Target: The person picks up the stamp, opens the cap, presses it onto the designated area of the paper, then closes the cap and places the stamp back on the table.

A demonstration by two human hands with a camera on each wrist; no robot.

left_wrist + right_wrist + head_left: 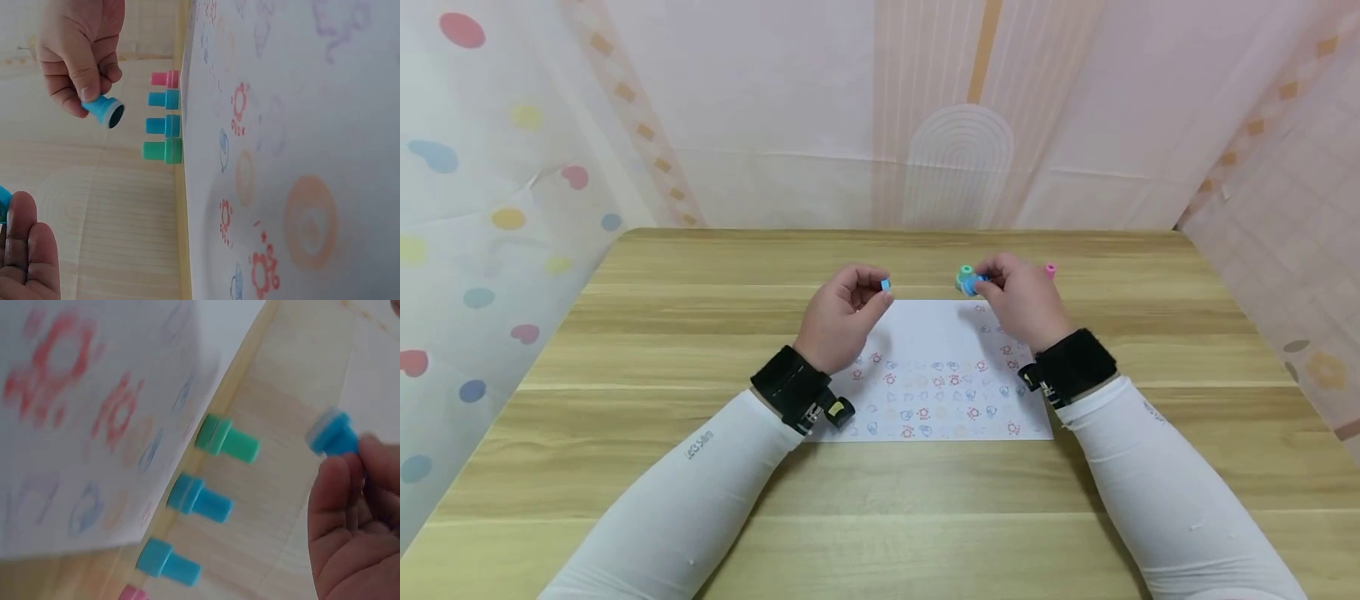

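My right hand [992, 279] pinches a small blue stamp [972, 286] by its handle, lifted just past the far edge of a white paper sheet [940, 333] covered in stamped red, blue and orange marks. In the left wrist view the held stamp [103, 110] shows its dark face toward the sheet. My left hand [871, 290] pinches a small blue cap [886, 285] over the sheet's far left part. A green stamp [161, 150], two blue stamps [163, 125] and a pink stamp [164, 79] stand in a row on the table along the sheet's far edge.
The sheet lies on a wooden table [625, 467] with curtain walls close behind and at both sides. The row of stamps stands right under my right hand; the pink one [1049, 269] shows just beyond it.
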